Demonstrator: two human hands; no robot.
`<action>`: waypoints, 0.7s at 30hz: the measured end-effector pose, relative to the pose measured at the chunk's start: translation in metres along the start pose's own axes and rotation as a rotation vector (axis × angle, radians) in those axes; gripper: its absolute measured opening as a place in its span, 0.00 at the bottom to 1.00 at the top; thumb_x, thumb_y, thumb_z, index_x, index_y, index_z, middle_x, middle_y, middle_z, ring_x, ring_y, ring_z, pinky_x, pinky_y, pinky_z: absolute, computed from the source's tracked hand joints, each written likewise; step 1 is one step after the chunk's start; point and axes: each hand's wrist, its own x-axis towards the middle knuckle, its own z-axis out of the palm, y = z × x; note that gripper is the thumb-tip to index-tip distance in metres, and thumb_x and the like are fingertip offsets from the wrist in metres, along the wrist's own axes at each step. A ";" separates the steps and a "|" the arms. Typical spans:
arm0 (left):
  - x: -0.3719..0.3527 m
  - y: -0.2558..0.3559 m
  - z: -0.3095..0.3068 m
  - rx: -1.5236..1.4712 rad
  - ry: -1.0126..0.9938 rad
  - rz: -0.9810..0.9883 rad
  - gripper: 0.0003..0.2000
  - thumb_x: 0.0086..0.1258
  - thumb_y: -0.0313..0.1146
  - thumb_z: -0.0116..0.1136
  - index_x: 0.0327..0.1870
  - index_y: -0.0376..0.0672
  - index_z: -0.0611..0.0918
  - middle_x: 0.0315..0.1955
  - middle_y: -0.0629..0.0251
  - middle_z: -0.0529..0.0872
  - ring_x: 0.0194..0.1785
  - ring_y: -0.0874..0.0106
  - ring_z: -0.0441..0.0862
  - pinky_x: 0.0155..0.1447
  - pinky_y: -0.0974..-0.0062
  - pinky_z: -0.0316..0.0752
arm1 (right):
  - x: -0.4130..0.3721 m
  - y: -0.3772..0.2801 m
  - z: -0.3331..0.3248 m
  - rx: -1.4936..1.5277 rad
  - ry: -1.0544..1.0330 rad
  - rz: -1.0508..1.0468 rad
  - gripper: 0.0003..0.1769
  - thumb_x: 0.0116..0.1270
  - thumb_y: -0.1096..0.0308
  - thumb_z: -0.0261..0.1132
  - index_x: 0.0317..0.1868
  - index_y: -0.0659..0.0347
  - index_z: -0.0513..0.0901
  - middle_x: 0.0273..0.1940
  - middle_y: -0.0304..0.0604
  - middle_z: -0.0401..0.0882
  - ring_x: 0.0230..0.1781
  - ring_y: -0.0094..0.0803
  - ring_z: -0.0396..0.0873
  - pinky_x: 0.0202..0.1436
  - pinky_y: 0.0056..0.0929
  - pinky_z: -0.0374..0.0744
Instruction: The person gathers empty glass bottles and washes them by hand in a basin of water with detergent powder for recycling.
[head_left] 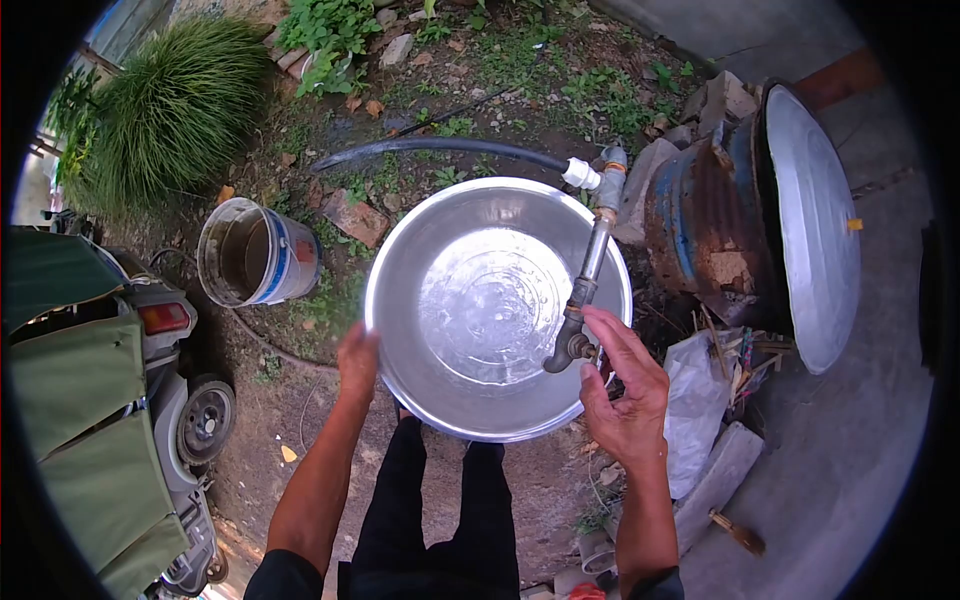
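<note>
A wide, shiny metal basin (400, 250) stands on the ground in front of my legs, with rippled water (495, 305) in its bottom. Over its right side reaches a metal tap (572, 340) on a pipe, its spout pointing into the basin. My right hand (630, 390) is at the tap's handle, thumb below and fingers above, with part of the handle hidden by the hand. Beside the basin's left rim is my left hand (358, 362). Its fingers are smeared by motion, so I cannot make out whether they grip the rim.
A paint bucket (290, 255) sits left of the basin, near a partly covered vehicle (165, 340). A black hose (430, 146) joins the pipe at a white fitting. To the right are a rusty drum (700, 215), a large metal lid (815, 230) and a white sack (695, 410).
</note>
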 end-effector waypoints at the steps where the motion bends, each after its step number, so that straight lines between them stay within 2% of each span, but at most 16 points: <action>1: 0.001 -0.002 0.000 0.000 0.000 0.000 0.11 0.72 0.27 0.57 0.53 0.38 0.82 0.40 0.65 0.87 0.39 0.77 0.82 0.46 0.77 0.77 | 0.000 0.000 0.000 0.000 0.000 0.000 0.28 0.55 0.85 0.59 0.60 0.69 0.79 0.56 0.56 0.81 0.56 0.43 0.81 0.60 0.33 0.76; 9: 0.000 -0.001 -0.001 -0.002 -0.012 0.002 0.12 0.72 0.28 0.58 0.53 0.38 0.81 0.41 0.66 0.87 0.39 0.77 0.82 0.47 0.77 0.77 | 0.001 -0.003 -0.005 0.016 -0.059 0.052 0.26 0.61 0.83 0.58 0.62 0.69 0.76 0.55 0.51 0.82 0.49 0.34 0.81 0.49 0.26 0.77; 13: 0.000 -0.001 -0.002 -0.004 -0.018 -0.001 0.12 0.72 0.28 0.57 0.54 0.38 0.81 0.41 0.65 0.87 0.40 0.77 0.82 0.47 0.77 0.77 | 0.001 0.003 -0.003 0.008 -0.045 -0.022 0.26 0.61 0.82 0.58 0.63 0.69 0.76 0.55 0.51 0.82 0.50 0.32 0.81 0.50 0.25 0.77; 16: 0.002 -0.004 -0.002 -0.014 -0.018 0.000 0.12 0.72 0.28 0.57 0.54 0.37 0.81 0.41 0.65 0.87 0.40 0.77 0.82 0.47 0.77 0.77 | 0.002 0.001 -0.005 0.037 -0.063 0.044 0.26 0.61 0.81 0.58 0.62 0.69 0.76 0.55 0.52 0.82 0.51 0.35 0.81 0.53 0.28 0.76; 18: 0.002 -0.003 -0.001 0.003 -0.008 0.017 0.12 0.72 0.27 0.57 0.54 0.37 0.81 0.41 0.65 0.87 0.40 0.77 0.82 0.47 0.77 0.77 | 0.003 0.005 -0.005 -0.031 -0.069 -0.061 0.25 0.62 0.81 0.58 0.62 0.69 0.77 0.54 0.53 0.82 0.51 0.39 0.81 0.57 0.32 0.75; 21: 0.000 0.001 0.000 0.001 -0.026 0.005 0.12 0.72 0.27 0.57 0.54 0.37 0.81 0.41 0.65 0.87 0.40 0.77 0.82 0.48 0.77 0.77 | 0.004 0.000 -0.007 -0.017 -0.089 -0.022 0.25 0.62 0.82 0.58 0.61 0.69 0.77 0.53 0.53 0.82 0.52 0.42 0.81 0.59 0.35 0.74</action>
